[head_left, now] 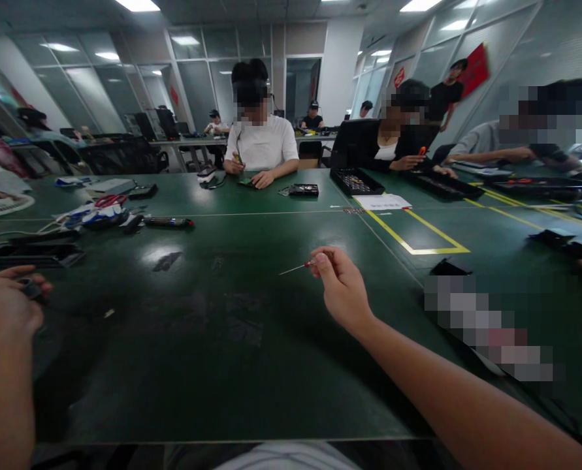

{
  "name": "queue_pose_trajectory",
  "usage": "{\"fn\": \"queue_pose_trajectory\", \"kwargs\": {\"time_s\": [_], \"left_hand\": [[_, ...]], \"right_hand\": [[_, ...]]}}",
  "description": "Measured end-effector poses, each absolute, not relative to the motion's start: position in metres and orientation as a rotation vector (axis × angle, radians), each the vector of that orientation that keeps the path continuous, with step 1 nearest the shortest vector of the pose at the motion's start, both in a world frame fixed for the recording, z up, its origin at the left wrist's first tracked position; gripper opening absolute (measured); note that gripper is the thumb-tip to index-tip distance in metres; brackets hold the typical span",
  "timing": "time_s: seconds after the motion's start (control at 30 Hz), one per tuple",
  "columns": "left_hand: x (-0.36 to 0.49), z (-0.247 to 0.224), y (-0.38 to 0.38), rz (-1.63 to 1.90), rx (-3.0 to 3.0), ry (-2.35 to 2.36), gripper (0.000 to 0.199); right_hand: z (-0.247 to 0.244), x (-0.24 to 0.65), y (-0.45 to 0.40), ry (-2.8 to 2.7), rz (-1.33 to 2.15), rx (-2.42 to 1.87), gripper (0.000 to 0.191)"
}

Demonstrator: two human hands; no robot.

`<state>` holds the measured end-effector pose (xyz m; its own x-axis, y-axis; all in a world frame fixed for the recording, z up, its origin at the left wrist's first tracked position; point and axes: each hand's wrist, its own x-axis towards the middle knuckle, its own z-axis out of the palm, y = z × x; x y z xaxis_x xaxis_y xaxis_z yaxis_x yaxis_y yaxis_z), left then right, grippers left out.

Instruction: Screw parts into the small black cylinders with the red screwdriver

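Note:
Over the green table [183, 378], my right hand [342, 284] is closed on a small screwdriver [300, 266]. Its thin metal shaft points left, and a bit of red shows at my fingertips; most of the handle is hidden in the hand. At the far left edge, my left hand [9, 300] is curled around a small dark object [32, 289], whose kind I cannot make out. Behind that hand lies a black tray [36, 253]. A small pale scrap [109, 313] rests on the tabletop to the hand's right.
A dark pen-shaped tool [168, 222] lies beside a pile with red-handled scissors [110, 201] at the left. Across the table, a person in white [261, 147] works on a small part. Yellow tape [437, 250] marks the right side, with black trays [356, 182] beyond.

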<state>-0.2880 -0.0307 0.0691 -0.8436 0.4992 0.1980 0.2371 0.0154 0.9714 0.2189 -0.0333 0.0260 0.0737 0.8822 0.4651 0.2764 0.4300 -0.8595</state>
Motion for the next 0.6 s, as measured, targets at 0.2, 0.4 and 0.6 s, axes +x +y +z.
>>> {"fn": "queue_pose_trajectory", "kwargs": {"time_s": [0.2, 0.4, 0.6], "left_hand": [[-0.247, 0.084, -0.015, 2.019, 0.738, 1.882, 0.027], [-0.165, 0.070, 0.004, 1.635, 0.991, 1.539, 0.043], [-0.047, 0.049, 0.005, 1.298, 1.146, 1.145, 0.040]], "right_hand": [[0.029, 0.219, -0.034, -1.459, 0.631, -1.062, 0.026], [0.033, 0.219, -0.038, -1.478, 0.634, -1.109, 0.029], [0.035, 0.219, -0.041, -1.477, 0.674, -1.051, 0.024]]}}
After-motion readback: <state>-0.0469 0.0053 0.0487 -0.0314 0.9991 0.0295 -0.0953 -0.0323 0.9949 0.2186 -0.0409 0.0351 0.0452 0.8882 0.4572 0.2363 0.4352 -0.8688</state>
